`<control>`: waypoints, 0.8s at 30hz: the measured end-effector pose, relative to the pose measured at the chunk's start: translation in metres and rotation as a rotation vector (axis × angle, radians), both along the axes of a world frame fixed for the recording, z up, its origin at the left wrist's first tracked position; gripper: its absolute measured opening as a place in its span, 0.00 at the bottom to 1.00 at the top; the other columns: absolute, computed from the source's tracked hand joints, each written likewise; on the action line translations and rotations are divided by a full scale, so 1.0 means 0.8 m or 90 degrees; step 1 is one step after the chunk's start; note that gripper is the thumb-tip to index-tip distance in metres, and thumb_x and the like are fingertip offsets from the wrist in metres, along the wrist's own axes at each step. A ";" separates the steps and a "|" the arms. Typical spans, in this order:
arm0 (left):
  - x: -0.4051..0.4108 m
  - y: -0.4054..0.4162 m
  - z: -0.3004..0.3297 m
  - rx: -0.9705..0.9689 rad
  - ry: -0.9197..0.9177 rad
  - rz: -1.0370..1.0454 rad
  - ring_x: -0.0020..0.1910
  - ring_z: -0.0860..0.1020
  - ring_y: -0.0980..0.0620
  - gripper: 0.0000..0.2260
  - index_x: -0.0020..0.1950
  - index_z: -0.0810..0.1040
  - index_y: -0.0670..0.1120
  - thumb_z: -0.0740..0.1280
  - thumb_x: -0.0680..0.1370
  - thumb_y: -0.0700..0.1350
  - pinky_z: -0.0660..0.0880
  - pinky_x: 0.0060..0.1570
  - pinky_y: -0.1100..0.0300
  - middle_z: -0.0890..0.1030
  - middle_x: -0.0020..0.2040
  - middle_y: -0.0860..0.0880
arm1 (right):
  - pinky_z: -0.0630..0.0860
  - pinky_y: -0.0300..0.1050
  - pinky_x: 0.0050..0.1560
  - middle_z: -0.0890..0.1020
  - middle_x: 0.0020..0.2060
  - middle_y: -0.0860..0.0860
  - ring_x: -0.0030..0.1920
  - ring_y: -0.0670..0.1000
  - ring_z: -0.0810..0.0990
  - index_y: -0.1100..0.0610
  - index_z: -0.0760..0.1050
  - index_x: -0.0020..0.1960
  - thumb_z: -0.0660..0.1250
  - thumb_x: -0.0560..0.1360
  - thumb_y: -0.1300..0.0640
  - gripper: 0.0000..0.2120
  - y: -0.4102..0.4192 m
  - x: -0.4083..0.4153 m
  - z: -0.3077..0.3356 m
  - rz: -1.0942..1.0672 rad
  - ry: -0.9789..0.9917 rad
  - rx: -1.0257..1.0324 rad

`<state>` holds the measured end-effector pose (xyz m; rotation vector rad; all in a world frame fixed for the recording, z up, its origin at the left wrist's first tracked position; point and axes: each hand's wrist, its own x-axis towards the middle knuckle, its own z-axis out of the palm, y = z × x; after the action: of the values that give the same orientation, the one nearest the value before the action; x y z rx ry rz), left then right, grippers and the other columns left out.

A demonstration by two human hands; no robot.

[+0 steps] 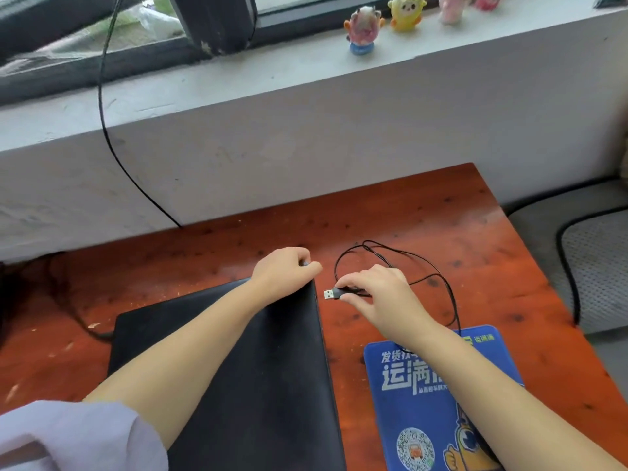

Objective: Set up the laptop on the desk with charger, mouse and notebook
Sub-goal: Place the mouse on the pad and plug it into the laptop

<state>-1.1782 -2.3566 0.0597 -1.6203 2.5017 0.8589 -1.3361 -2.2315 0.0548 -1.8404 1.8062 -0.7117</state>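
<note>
A closed black laptop [258, 368] lies on the red-brown wooden desk [441, 232]. My left hand [285, 271] grips its far right corner. Just right of that corner, my right hand [377, 294] pinches a black USB plug [334, 294], whose metal end points left at the laptop's right side, a short gap away. The plug's thin black cable [424, 266] loops over the desk behind my right hand and runs down toward the blue mouse pad [424, 385]. My right forearm covers part of the pad. No mouse or notebook is in sight.
A white wall and window sill [306, 62] rise behind the desk, with small toy figures [363, 28] on the sill. A black cable [112, 130] hangs down the wall behind the desk. Another dark cable [81, 321] lies left of the laptop. A grey cushion [598, 266] sits to the right.
</note>
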 end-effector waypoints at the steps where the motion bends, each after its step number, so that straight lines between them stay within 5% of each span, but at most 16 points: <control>1: 0.002 0.001 0.004 -0.001 0.008 0.001 0.27 0.65 0.53 0.12 0.28 0.62 0.50 0.58 0.67 0.55 0.61 0.28 0.58 0.66 0.26 0.52 | 0.63 0.45 0.54 0.82 0.43 0.43 0.46 0.48 0.74 0.46 0.77 0.52 0.65 0.74 0.50 0.07 -0.001 0.003 0.003 0.003 0.002 -0.014; 24: 0.002 0.008 0.014 0.008 0.031 -0.001 0.27 0.65 0.52 0.12 0.29 0.63 0.50 0.60 0.70 0.51 0.61 0.28 0.58 0.67 0.26 0.52 | 0.58 0.56 0.69 0.82 0.41 0.47 0.48 0.52 0.76 0.48 0.79 0.52 0.66 0.74 0.49 0.08 0.004 0.023 0.021 -0.015 0.135 -0.047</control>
<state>-1.1767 -2.3502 0.0710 -1.6117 2.5237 0.9226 -1.3175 -2.2282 0.0712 -2.0119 1.9596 -0.6175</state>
